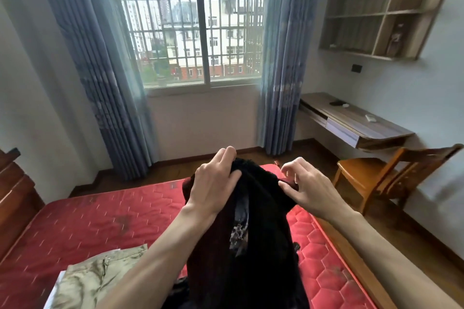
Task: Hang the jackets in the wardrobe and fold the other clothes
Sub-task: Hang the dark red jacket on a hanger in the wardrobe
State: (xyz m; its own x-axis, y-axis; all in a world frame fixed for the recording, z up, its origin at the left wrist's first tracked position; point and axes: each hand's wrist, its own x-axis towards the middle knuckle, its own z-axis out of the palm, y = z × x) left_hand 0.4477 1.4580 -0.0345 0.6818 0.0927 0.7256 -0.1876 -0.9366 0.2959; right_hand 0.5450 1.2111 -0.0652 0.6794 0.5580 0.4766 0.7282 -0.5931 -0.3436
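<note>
A red mattress (105, 221) fills the lower part of the view. A black garment (253, 221) hangs above it, held up w/ both hands. Folded khaki clothes (100, 276) lie at bottom left. Left hand (213, 183) grips the garment top; right hand (308, 185) fingers pinch its edge.

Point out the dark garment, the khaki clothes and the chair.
dark garment (261, 208): head view, on its upper front, between the hands.
khaki clothes (95, 276): head view, middle of the folded fabric on the mattress.
chair (361, 173): head view, on the seat.
</note>
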